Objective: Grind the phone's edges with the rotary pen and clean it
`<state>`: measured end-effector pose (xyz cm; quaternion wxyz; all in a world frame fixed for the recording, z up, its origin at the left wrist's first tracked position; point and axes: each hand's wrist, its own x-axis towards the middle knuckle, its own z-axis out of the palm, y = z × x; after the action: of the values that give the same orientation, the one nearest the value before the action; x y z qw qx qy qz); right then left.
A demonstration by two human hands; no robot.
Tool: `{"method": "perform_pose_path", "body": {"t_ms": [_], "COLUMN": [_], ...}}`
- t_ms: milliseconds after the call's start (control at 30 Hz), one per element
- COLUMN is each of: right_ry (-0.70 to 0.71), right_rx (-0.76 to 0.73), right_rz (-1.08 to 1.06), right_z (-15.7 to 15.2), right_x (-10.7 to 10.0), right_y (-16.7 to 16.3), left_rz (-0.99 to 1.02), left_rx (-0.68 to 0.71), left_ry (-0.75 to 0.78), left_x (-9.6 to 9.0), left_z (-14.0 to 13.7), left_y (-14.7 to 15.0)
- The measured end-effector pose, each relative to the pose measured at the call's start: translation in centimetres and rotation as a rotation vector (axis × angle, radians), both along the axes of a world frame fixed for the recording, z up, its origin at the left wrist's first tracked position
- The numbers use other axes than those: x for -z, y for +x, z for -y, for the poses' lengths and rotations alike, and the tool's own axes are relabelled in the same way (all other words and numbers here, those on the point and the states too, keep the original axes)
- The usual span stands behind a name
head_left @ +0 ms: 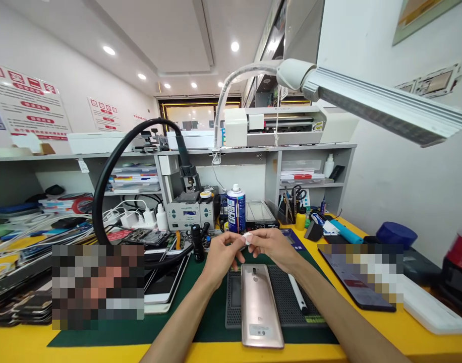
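Observation:
My left hand (222,255) and my right hand (273,247) meet above the work mat, their fingertips pinched on a small white piece (247,238). It looks like a wad of tissue or cotton, though most of it is hidden by fingers. Just below them a rose-gold smartphone (260,308) lies back side up, with a label near its lower end. Under the phone is a dark ribbed mat (287,290). A white pen-like tool (297,294) with a dark tip rests on that mat, near my right forearm.
A blue-and-white spray can (236,209) stands behind my hands. At left are a black flashlight (197,243), white-framed tablets (166,282) and a rework station (189,214) with a looping black hose (102,176). Another phone (355,282) lies right. A lamp (374,101) overhangs the bench.

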<state>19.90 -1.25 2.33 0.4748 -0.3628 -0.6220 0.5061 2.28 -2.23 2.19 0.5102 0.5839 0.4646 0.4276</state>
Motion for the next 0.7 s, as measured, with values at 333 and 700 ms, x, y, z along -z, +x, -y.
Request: {"method": "perform_pose_path", "body": {"t_ms": [333, 700], "right_ry": [0.019, 0.143], "right_rx": [-0.008, 0.245], "right_rz": [-0.015, 0.097], "right_z": [0.3, -4.0], "right_x": [-0.3, -5.3], "right_y": [-0.6, 0.8], "left_rz": [-0.11, -0.337], "left_rx": [-0.072, -0.303], "left_ry": [0.082, 0.633], "left_x": [0.4, -5.7], "left_z": [-0.7, -3.5], "left_y": [0.8, 0.5]}}
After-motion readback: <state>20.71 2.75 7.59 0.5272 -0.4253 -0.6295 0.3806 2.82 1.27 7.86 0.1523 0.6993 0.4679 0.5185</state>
